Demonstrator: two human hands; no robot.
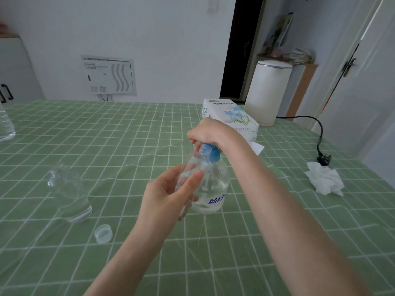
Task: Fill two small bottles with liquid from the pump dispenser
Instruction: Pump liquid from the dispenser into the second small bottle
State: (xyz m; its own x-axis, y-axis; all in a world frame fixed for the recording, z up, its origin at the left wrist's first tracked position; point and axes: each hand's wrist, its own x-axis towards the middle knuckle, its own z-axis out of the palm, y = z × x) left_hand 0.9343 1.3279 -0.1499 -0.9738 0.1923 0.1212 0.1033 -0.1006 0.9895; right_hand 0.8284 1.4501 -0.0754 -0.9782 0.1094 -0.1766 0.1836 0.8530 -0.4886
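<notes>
Filling the held bottle [192, 167] at the pump dispenser [213, 189]

Well left of the pump dispenser a standing bottle [70, 195] waits uncapped on the worktop [128, 135], its cap [103, 233] nearby and its fill level unclear; the left hand [164, 199] grips the held bottle, tilted against the dispenser with its mouth at the blue spout; the right hand [210, 133] curls over the pump head; next, probably, a steady press with the mouth kept under the spout; a crumpled tissue [324, 180] lies well right
</notes>
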